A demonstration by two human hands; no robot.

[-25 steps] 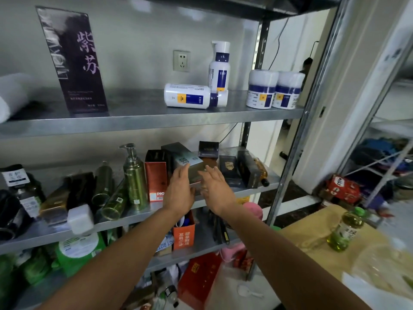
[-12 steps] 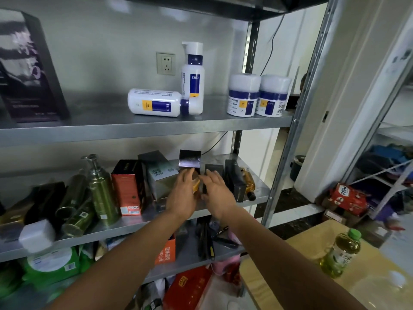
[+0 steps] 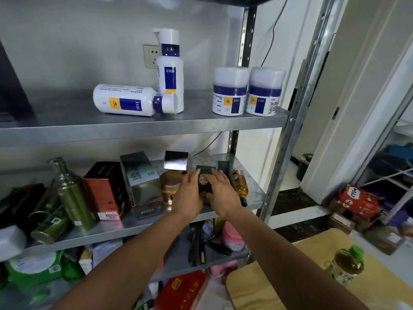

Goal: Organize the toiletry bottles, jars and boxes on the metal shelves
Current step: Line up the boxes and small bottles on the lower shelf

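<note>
At the middle tier of a galvanised metal shelf unit (image 3: pixel 125 227), a person's two hands flank a small black box (image 3: pixel 204 183) stamped with a gold emblem. The left hand (image 3: pixel 190 198) lies against the box's left side, fingers nearly straight and held together. The right hand (image 3: pixel 221 193) covers its right side, fingers slightly spread and only gently bent, tips touching the dark card. Whether either thumb hooks beneath the box cannot be told.

The box sits toward the right end of the tier. Just to its left is a squat amber jar (image 3: pixel 169 186) with a coppery lid, and to its right stand a dark upright carton (image 3: pixel 225 170) and an amber glass bottle (image 3: pixel 240 183) lying on its side. Behind stands a small mirror-silver box (image 3: pixel 175 161). Farther left are a tall silvery carton (image 3: pixel 143 175), a glossy red box (image 3: pixel 105 191) and a metallic green pump bottle (image 3: pixel 71 198).

On the tier above, a white plastic pump bottle (image 3: pixel 169 70) stands upright with a matching white bottle (image 3: pixel 125 100) lying beside it, and two round white jars (image 3: pixel 230 90) banded in blue stand side by side.
</note>
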